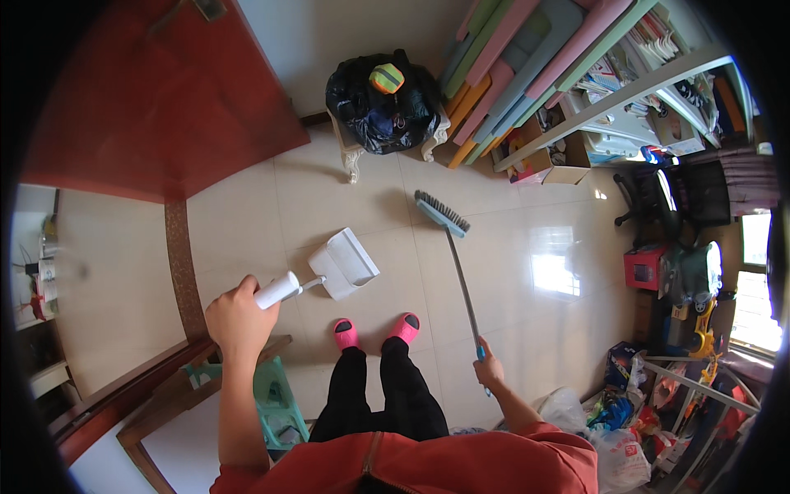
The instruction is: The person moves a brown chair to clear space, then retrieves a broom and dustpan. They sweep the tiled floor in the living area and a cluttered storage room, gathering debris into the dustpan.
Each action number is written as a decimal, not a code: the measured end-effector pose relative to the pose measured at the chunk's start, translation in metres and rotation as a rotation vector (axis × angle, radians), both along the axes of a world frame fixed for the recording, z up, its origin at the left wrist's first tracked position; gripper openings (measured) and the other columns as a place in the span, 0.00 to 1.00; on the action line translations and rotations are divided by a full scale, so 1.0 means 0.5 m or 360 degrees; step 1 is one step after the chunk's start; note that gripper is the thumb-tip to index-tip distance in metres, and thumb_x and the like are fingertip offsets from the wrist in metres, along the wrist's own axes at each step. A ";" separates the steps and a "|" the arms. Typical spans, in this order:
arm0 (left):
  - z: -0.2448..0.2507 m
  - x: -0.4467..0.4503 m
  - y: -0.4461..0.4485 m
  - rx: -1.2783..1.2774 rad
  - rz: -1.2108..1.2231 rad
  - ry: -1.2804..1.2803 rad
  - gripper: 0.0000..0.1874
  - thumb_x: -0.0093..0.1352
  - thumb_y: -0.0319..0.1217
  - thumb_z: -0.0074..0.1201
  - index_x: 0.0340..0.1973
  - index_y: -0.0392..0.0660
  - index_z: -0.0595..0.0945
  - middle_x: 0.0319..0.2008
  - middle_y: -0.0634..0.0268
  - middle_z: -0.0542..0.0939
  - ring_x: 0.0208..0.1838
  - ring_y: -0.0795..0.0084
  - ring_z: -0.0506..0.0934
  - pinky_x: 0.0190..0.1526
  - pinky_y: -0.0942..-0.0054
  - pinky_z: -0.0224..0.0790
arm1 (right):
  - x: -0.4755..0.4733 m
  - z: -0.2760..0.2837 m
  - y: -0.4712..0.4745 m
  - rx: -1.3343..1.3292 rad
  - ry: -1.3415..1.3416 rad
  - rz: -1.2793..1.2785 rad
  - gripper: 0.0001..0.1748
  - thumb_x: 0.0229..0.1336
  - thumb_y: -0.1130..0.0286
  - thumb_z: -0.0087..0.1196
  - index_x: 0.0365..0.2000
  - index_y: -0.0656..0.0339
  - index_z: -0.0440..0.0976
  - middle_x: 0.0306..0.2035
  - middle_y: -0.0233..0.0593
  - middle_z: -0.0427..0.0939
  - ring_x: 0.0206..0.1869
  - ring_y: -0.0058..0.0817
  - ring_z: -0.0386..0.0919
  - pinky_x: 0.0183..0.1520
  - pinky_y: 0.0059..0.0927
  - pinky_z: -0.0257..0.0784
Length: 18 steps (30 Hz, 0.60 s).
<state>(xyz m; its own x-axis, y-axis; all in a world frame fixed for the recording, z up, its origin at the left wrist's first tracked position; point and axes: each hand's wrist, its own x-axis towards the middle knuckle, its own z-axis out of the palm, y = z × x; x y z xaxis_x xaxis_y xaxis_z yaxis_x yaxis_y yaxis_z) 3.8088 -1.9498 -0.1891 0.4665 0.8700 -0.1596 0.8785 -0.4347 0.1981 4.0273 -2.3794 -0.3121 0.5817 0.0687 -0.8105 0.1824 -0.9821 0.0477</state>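
My left hand [242,320] is closed around the white handle of a long-handled dustpan [341,262]. The white pan is at or just over the tiled floor, ahead of my left foot, its opening facing right. In my right hand [489,370] is the blue grip of a broom with a grey pole [463,284]. The broom's blue head with dark bristles [441,213] lies ahead and right of the pan, apart from it, its bristles turned away from me. My feet in pink slippers [404,328] stand between the two tools.
A red door [154,99] stands at the upper left. Ahead, a black plastic bag [382,111] rests on a stool with carved legs, beside stacked pastel panels [512,68]. Shelves and an office chair are at right, filled bags [620,457] at lower right, a green plastic stool [278,401] at lower left.
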 end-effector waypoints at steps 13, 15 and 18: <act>-0.008 -0.034 -0.025 0.0281 -0.0065 -0.0030 0.16 0.50 0.38 0.58 0.11 0.46 0.68 0.07 0.63 0.69 0.12 0.60 0.70 0.14 0.70 0.58 | 0.080 -0.320 0.357 0.0374 -0.0279 0.0605 0.35 0.47 0.71 0.40 0.57 0.39 0.44 0.27 0.54 0.74 0.30 0.49 0.73 0.32 0.47 0.67; -0.012 -0.029 -0.033 0.0283 -0.0036 -0.0037 0.17 0.50 0.38 0.58 0.10 0.46 0.67 0.06 0.64 0.69 0.12 0.60 0.70 0.14 0.70 0.58 | 0.151 -0.381 0.443 0.0346 -0.0423 0.0837 0.34 0.50 0.72 0.37 0.58 0.44 0.41 0.28 0.46 0.75 0.29 0.40 0.75 0.31 0.41 0.69; -0.018 -0.020 -0.035 0.0330 -0.0026 -0.0055 0.17 0.47 0.36 0.60 0.10 0.46 0.65 0.06 0.65 0.67 0.11 0.62 0.68 0.15 0.71 0.57 | 0.252 -0.437 0.557 0.0299 -0.0468 0.0740 0.33 0.51 0.72 0.34 0.58 0.46 0.43 0.33 0.45 0.75 0.36 0.39 0.74 0.37 0.38 0.70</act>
